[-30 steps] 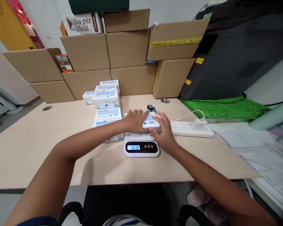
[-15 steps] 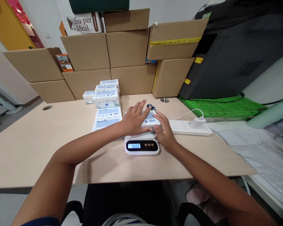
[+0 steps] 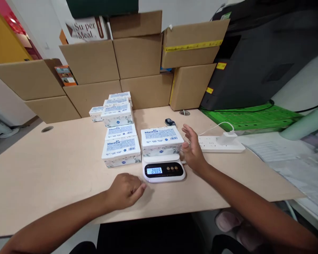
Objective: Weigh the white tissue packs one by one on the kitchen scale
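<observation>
A white tissue box (image 3: 161, 140) with blue print lies on a small white kitchen scale (image 3: 164, 170) whose display is lit. My right hand (image 3: 193, 151) hovers just right of the box, fingers spread, holding nothing. My left hand (image 3: 125, 190) rests on the table in front of the scale's left corner, fingers loosely curled with nothing visible in them. Left of the scale lie more tissue boxes (image 3: 121, 151) of the same kind, lined up and stacked toward the back.
Brown cartons (image 3: 140, 56) are stacked along the back of the beige table (image 3: 55, 169). A white power strip (image 3: 219, 144) with a plugged charger lies to the right. A small dark object (image 3: 170, 122) sits behind the scale. A black machine (image 3: 262, 60) stands on a green mat.
Both hands have let go of the tissue box on the scale. My left hand pulled back to the near table edge; my right hand moved off to the box's right.
</observation>
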`<act>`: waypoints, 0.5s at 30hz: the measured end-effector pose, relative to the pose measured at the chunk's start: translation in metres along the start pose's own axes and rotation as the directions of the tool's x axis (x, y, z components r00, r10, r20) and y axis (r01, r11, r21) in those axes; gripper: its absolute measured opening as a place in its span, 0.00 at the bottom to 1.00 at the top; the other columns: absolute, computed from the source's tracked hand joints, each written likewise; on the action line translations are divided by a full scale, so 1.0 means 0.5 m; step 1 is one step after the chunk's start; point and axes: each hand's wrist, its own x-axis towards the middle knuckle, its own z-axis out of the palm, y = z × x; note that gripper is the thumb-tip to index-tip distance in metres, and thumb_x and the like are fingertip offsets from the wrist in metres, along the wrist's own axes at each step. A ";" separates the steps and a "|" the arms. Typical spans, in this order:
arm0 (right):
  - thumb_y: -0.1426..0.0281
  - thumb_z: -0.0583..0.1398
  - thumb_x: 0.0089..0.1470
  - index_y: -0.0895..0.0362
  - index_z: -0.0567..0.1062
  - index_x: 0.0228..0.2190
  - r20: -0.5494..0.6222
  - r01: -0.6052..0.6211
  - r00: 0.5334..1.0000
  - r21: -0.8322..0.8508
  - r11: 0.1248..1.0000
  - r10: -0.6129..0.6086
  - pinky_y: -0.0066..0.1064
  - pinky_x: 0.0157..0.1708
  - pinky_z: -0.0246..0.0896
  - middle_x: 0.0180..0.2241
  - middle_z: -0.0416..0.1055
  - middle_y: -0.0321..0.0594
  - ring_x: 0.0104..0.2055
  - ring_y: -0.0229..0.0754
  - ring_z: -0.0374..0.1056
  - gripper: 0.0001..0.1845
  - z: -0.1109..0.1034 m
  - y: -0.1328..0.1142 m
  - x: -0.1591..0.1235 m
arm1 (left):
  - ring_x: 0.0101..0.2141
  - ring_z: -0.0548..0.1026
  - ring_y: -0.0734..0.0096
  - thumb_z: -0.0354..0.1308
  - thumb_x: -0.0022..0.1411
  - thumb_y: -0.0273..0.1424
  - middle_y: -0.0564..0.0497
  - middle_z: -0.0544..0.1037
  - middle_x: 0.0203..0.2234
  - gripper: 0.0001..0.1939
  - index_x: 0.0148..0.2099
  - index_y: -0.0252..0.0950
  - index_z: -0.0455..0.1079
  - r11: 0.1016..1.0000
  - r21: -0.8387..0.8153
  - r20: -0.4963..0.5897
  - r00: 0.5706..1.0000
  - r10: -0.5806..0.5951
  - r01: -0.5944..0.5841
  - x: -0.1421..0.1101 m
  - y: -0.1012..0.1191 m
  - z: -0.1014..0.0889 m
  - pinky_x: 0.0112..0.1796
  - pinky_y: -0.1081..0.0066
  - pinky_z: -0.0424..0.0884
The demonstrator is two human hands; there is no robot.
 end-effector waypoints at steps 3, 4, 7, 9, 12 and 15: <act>0.34 0.45 0.70 0.43 0.48 0.77 -0.020 -0.019 1.000 -0.044 0.999 0.018 0.66 0.73 0.59 0.77 0.56 0.56 0.77 0.63 0.61 0.46 -0.011 0.000 -0.004 | 0.19 0.69 0.74 0.49 0.80 0.31 0.55 0.73 0.17 0.26 0.24 0.37 0.63 1.000 0.019 0.084 0.996 -0.020 0.018 0.011 -0.007 0.000 0.26 0.69 0.60; 0.34 0.44 0.69 0.42 0.47 0.78 -0.023 -0.025 0.999 -0.061 0.998 0.024 0.67 0.73 0.59 0.77 0.55 0.55 0.77 0.64 0.60 0.47 -0.015 -0.001 -0.005 | 0.19 0.69 0.73 0.50 0.79 0.31 0.55 0.74 0.18 0.25 0.25 0.37 0.65 0.999 0.037 0.101 0.995 -0.006 0.002 0.012 -0.007 0.000 0.26 0.68 0.59; 0.36 0.43 0.70 0.39 0.43 0.78 -0.036 -0.015 0.999 -0.079 0.997 0.012 0.68 0.71 0.60 0.78 0.53 0.53 0.77 0.66 0.60 0.45 -0.025 -0.008 -0.005 | 0.20 0.70 0.71 0.51 0.78 0.31 0.54 0.75 0.19 0.24 0.26 0.37 0.67 0.998 0.062 0.115 0.993 0.017 -0.024 0.008 -0.005 0.005 0.26 0.67 0.57; 0.37 0.43 0.71 0.37 0.39 0.79 -0.046 0.003 0.999 -0.094 0.996 -0.008 0.68 0.69 0.62 0.78 0.52 0.52 0.77 0.66 0.60 0.44 -0.030 -0.010 -0.006 | 0.21 0.71 0.71 0.50 0.79 0.31 0.53 0.75 0.20 0.24 0.27 0.37 0.68 0.998 0.061 0.128 0.992 0.007 -0.015 0.003 -0.003 0.007 0.26 0.67 0.58; 0.35 0.40 0.70 0.36 0.33 0.79 -0.052 0.002 0.999 -0.152 0.988 -0.010 0.68 0.67 0.64 0.77 0.50 0.53 0.76 0.66 0.61 0.46 -0.035 -0.011 -0.007 | 0.22 0.72 0.70 0.50 0.79 0.32 0.52 0.75 0.20 0.23 0.27 0.37 0.68 0.998 0.067 0.150 0.989 -0.008 -0.002 -0.002 -0.001 0.009 0.26 0.67 0.59; 0.34 0.39 0.69 0.36 0.31 0.79 -0.045 -0.002 0.999 -0.171 0.985 -0.006 0.68 0.66 0.66 0.78 0.49 0.53 0.76 0.67 0.61 0.47 -0.040 -0.011 -0.006 | 0.22 0.71 0.70 0.50 0.78 0.32 0.52 0.75 0.20 0.23 0.27 0.37 0.69 0.997 0.075 0.161 0.987 -0.011 -0.001 -0.002 -0.001 0.010 0.26 0.67 0.59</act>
